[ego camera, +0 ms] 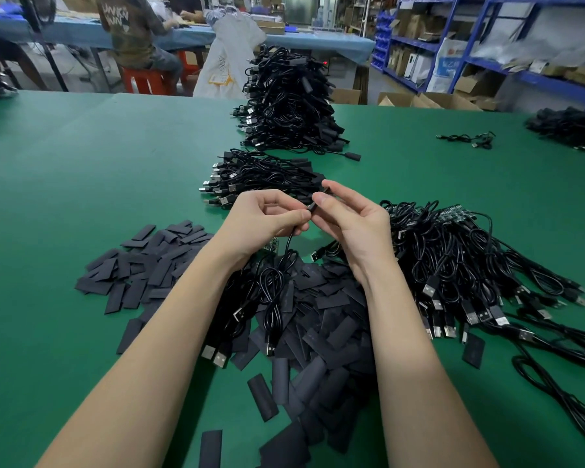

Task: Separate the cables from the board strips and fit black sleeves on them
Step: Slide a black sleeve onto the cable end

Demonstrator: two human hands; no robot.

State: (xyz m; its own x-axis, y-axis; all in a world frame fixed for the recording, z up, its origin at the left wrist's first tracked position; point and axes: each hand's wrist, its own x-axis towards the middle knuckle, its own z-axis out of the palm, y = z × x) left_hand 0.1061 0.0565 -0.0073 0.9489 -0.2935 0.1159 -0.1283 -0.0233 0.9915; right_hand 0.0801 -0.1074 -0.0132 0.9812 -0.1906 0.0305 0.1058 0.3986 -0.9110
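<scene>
Pinching one black cable (286, 251) between both hands, left hand (264, 221) fingers curled, right hand (352, 219) thumb and forefinger gripping its end

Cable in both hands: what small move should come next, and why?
Probably slide the sleeve further along the cable: the left hand pinches the cable and the right hand pinches a small dark piece at its end, likely a sleeve just started.

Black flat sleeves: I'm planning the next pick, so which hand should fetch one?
Probably the left hand: the spread of black flat sleeves lies on its side. The right hand pinches the thin black cable end.
</scene>
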